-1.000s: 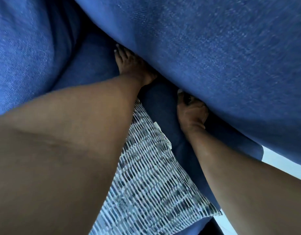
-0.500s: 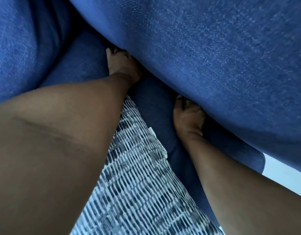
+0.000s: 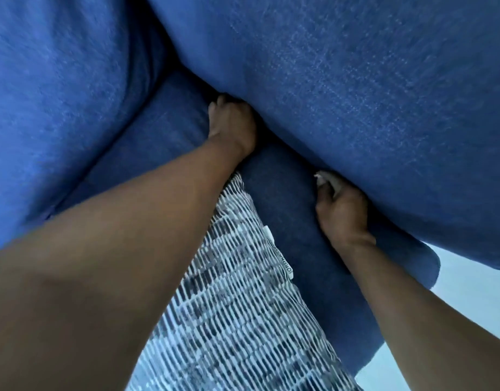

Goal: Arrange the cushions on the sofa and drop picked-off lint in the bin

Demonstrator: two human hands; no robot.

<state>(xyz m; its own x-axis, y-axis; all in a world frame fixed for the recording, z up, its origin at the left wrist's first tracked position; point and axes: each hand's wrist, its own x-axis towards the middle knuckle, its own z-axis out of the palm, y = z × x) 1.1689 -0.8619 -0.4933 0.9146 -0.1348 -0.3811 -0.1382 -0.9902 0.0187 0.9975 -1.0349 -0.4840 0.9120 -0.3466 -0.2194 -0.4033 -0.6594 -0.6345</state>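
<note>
A large blue sofa cushion [image 3: 370, 108] fills the upper right of the head view, tilted over the seat. My left hand [image 3: 231, 125] grips its lower edge near the middle, fingertips tucked under the fabric. My right hand [image 3: 341, 213] grips the same lower edge further right, fingers curled under it. Below them runs the dark blue seat [image 3: 285, 210]. A white cushion with a dark dash pattern [image 3: 237, 320] lies on the seat between my forearms, a small label on its edge. No bin is in view.
Another blue back cushion [image 3: 60, 108] stands at the left, meeting the seat in a crease. Pale floor [image 3: 474, 292] shows past the sofa's right end.
Both hands have kept their hold on the big blue cushion's edge. The view has shifted, so the hands and the patterned cushion now sit slightly lower and further right in the frame.
</note>
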